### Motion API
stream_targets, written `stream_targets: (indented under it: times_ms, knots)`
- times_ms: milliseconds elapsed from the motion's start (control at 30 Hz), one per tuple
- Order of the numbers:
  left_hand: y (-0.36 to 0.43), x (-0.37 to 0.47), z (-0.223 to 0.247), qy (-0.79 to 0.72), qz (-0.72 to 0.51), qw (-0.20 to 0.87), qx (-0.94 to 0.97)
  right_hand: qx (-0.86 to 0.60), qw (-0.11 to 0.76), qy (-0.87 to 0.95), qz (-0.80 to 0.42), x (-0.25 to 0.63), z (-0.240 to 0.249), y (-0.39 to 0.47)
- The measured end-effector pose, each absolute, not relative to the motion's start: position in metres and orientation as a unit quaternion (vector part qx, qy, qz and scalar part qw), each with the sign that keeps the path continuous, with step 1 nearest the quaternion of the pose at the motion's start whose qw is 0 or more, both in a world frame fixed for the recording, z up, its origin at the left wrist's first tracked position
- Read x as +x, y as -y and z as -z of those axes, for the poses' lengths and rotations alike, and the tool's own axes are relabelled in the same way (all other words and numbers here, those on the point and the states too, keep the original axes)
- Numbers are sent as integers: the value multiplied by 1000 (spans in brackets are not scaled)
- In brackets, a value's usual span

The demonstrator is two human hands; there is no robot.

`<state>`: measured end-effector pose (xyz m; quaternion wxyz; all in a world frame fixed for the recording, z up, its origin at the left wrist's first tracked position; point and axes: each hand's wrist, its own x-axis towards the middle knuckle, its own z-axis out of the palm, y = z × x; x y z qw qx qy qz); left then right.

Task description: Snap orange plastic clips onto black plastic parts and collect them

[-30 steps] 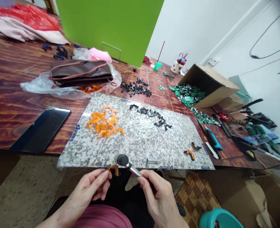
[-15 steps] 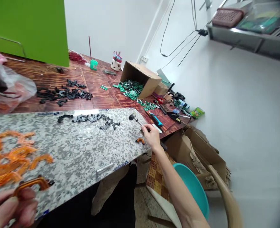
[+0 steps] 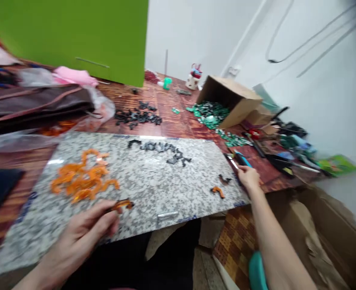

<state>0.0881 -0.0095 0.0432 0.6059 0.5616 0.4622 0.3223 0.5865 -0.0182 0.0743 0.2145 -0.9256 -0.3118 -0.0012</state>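
Observation:
My left hand [image 3: 90, 227] pinches a curved orange-and-black plastic piece [image 3: 123, 204] above the front of the speckled board [image 3: 141, 193]. Loose orange curved pieces [image 3: 84, 177] lie in a heap just beyond it. At the board's right edge, my right hand [image 3: 249, 178] has its fingers closed on the small hammer, whose dark head [image 3: 240, 159] shows beside a blue-handled knife [image 3: 246, 161]; blur hides the grip. Left of this hand lie an orange-and-black curved piece [image 3: 217, 191] and a darker one [image 3: 225, 180].
Black parts [image 3: 156, 147] line the board's back, with thin wires [image 3: 152, 166] before them. A clear rod [image 3: 167, 215] lies at the front edge. Behind stand more black parts [image 3: 138, 117] and a tipped carton [image 3: 235, 94] spilling green circuit boards [image 3: 209, 112]. A brown bag [image 3: 38, 104] lies left.
My right hand has carried the small hammer rightward, off the board's edge towards the tools. My left hand still holds the curved piece. The view has swung left.

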Motion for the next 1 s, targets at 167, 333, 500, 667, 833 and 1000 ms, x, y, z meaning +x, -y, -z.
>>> stream_targets:
  times_ms: [167, 333, 500, 667, 833, 1000]
  knots:
    - [11, 96, -65, -431, -301, 549, 650, -866, 279, 415, 10, 532, -88, 16]
    - [13, 98, -71, -417, -296, 539, 669, -583, 386, 689, -192, 383, -104, 33]
    - [12, 95, -68, -378, -283, 534, 701, -437, 371, 769, -282, 303, -92, 40]
    - [13, 89, -63, -353, -276, 539, 713, -422, 396, 769, -272, 299, -79, 40]
    - [14, 89, -61, -355, -280, 507, 734, -433, 405, 772, -230, 297, -80, 44]
    - [14, 90, -59, -331, -272, 509, 747, -446, 382, 788, -187, 292, -83, 48]
